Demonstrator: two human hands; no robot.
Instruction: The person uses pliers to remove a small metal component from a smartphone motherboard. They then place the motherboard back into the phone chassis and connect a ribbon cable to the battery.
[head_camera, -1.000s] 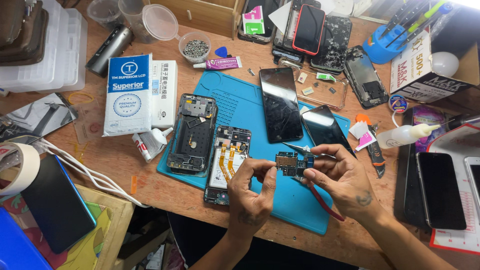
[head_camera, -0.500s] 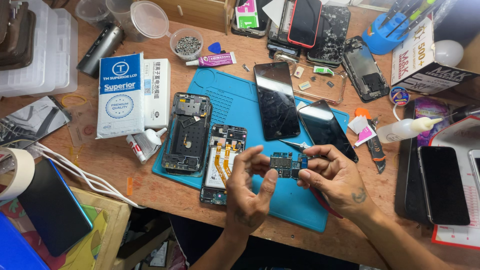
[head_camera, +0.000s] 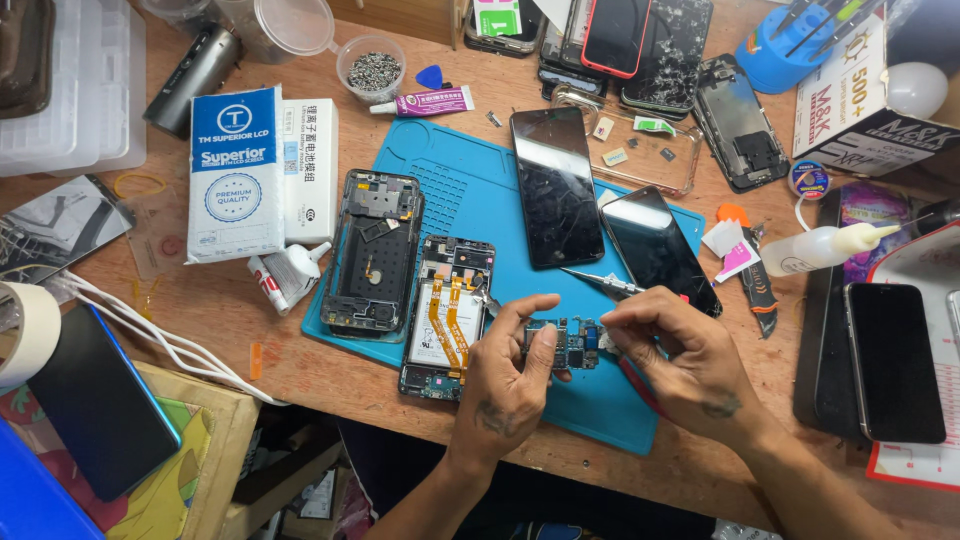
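Wooden worktop (head_camera: 300, 365), crowded, seen from above; bare wood shows only in patches between things. A blue repair mat (head_camera: 470, 190) lies at the middle, its near edge close to the worktop's front edge.

Left hand (head_camera: 505, 385) holds a small circuit board (head_camera: 565, 345) just above the mat's near part, fingers (head_camera: 540, 355) closed on the board's left end. Right hand (head_camera: 680, 350) pinches the board's right end; its grip also carries metal tweezers (head_camera: 600, 282), tips pointing up-left over the mat.

On the mat: an opened phone body (head_camera: 445, 315) with orange ribbon cables just left of the left hand, a stripped phone frame (head_camera: 372, 250) beside that, two dark screen panels (head_camera: 555, 185) further back.

Off the mat, left: a blue-and-white box (head_camera: 235, 170), small glue tube (head_camera: 285, 275), white cable (head_camera: 150, 330), roll of tape (head_camera: 25, 330). Back: a cup of small screws (head_camera: 373, 68), a stack of cracked phones (head_camera: 640, 40). Right: squeeze bottle (head_camera: 820, 248), black phone (head_camera: 893, 360).
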